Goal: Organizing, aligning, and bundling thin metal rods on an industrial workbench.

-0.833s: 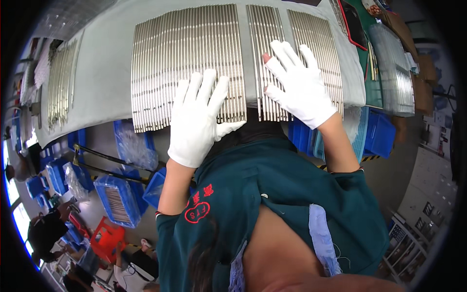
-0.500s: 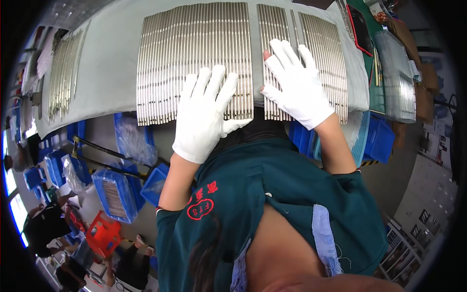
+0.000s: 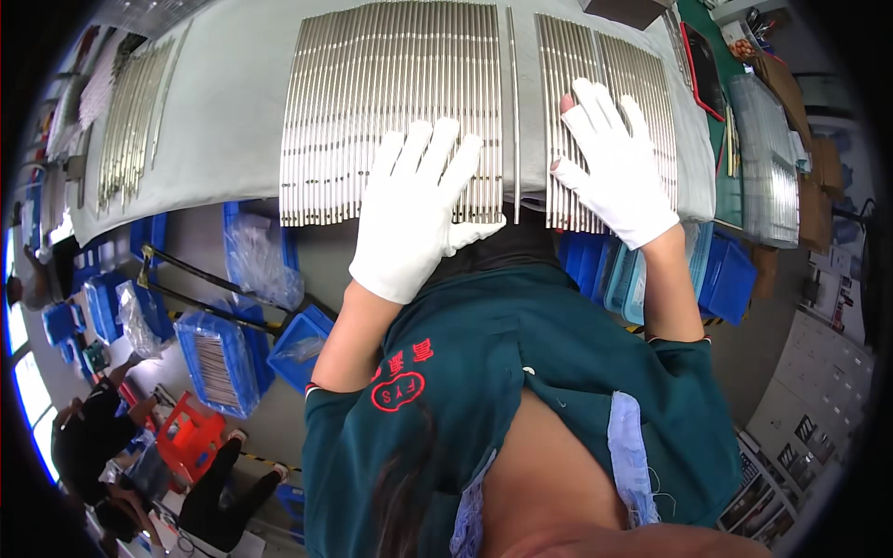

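On the grey tabletop, both gloved hands, left hand and right hand, lie spread flat on neatly aligned metal rods, one stray rod left between batches.

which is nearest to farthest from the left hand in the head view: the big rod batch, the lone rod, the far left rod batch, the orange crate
From the left hand:
1. Big rod batch: right under the palm, touching.
2. Lone rod: just to its right, in the gap between batches.
3. Far left rod batch: across the grey cloth, to the left.
4. Orange crate: down on the floor, lower left.
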`<state>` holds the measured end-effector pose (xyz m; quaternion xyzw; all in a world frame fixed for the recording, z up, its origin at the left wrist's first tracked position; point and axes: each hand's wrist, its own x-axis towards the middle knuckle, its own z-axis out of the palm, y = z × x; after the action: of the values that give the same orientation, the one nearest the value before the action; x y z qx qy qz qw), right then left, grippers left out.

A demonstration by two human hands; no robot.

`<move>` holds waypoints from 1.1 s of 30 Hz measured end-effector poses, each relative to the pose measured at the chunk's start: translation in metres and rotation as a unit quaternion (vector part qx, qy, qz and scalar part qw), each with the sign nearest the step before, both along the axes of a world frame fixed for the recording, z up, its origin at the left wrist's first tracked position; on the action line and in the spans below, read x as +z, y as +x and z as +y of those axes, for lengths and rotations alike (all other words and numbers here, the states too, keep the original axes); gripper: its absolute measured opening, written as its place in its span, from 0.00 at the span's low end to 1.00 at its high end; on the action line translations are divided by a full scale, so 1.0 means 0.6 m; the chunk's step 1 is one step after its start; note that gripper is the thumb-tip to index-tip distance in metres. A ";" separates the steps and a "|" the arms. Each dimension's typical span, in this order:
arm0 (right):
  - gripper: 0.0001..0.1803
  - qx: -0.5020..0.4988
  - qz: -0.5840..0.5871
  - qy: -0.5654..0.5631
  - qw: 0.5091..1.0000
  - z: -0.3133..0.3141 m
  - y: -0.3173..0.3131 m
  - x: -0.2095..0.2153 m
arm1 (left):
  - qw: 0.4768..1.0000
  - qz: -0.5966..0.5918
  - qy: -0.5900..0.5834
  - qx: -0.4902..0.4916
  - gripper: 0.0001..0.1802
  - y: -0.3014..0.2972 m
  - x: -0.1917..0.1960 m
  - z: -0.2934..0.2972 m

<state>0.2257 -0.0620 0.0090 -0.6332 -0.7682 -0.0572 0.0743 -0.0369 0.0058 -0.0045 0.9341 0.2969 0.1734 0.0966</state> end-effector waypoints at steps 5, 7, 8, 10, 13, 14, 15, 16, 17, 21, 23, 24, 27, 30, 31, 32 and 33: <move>0.37 0.143 0.058 0.017 0.988 0.071 -0.062 -0.003 | 0.999 -0.045 -0.029 0.001 0.49 -0.003 0.009 0.001; 0.39 0.179 0.051 0.045 0.981 0.110 -0.083 -0.021 | 0.999 -0.015 -0.031 0.034 0.50 -0.021 0.012 0.008; 0.40 0.181 0.040 0.041 0.982 0.128 -0.091 -0.024 | 0.998 -0.006 -0.038 0.046 0.52 -0.035 0.012 0.014; 0.40 0.205 0.033 0.056 0.977 0.151 -0.104 -0.035 | 0.996 0.014 0.005 0.093 0.53 -0.074 -0.006 0.010; 0.38 0.223 0.004 0.040 0.974 0.151 -0.101 -0.031 | 0.992 0.050 0.013 0.113 0.53 -0.095 -0.012 0.015; 0.38 0.215 0.003 0.034 0.976 0.148 -0.091 -0.034 | 0.992 0.050 0.021 0.117 0.52 -0.096 -0.013 0.016; 0.38 0.215 0.007 0.025 0.976 0.140 -0.083 -0.027 | 0.991 0.050 0.018 0.120 0.52 -0.097 -0.015 0.013; 0.37 0.213 0.010 0.016 0.977 0.132 -0.072 -0.019 | 0.991 0.045 0.008 0.126 0.52 -0.096 -0.016 0.013; 0.38 0.208 0.002 0.007 0.978 0.126 -0.059 -0.022 | 0.991 0.040 -0.001 0.131 0.51 -0.096 -0.017 0.012; 0.39 0.178 -0.024 -0.038 0.983 0.094 -0.018 -0.003 | 0.989 0.054 0.000 0.136 0.51 -0.093 -0.011 0.014; 0.40 0.169 -0.043 -0.050 0.983 0.086 -0.005 -0.006 | 0.990 0.045 0.003 0.136 0.51 -0.094 -0.011 0.012; 0.40 0.168 -0.044 -0.051 0.983 0.086 -0.007 -0.003 | 0.990 0.044 0.002 0.136 0.51 -0.094 -0.014 0.011; 0.40 0.181 -0.027 -0.036 0.982 0.096 -0.028 -0.003 | 0.989 0.040 -0.014 0.142 0.51 -0.095 -0.021 0.010; 0.38 0.219 -0.012 0.019 0.976 0.123 -0.052 -0.022 | 0.989 0.040 0.008 0.144 0.51 -0.092 -0.019 0.012; 0.39 0.222 -0.007 0.018 0.975 0.130 -0.063 -0.024 | 0.990 0.042 0.010 0.136 0.50 -0.092 -0.016 0.013; 0.39 0.225 -0.002 0.017 0.974 0.137 -0.073 -0.024 | 0.991 0.044 0.011 0.127 0.50 -0.091 -0.013 0.014; 0.40 0.219 0.008 0.013 0.976 0.146 -0.086 -0.030 | 0.991 0.037 0.023 0.129 0.50 -0.092 -0.014 0.014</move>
<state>0.1740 0.0258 -0.0088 -0.4489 -0.8868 -0.0445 0.1000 -0.0918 0.0142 -0.0131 0.8957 0.4144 0.1560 0.0409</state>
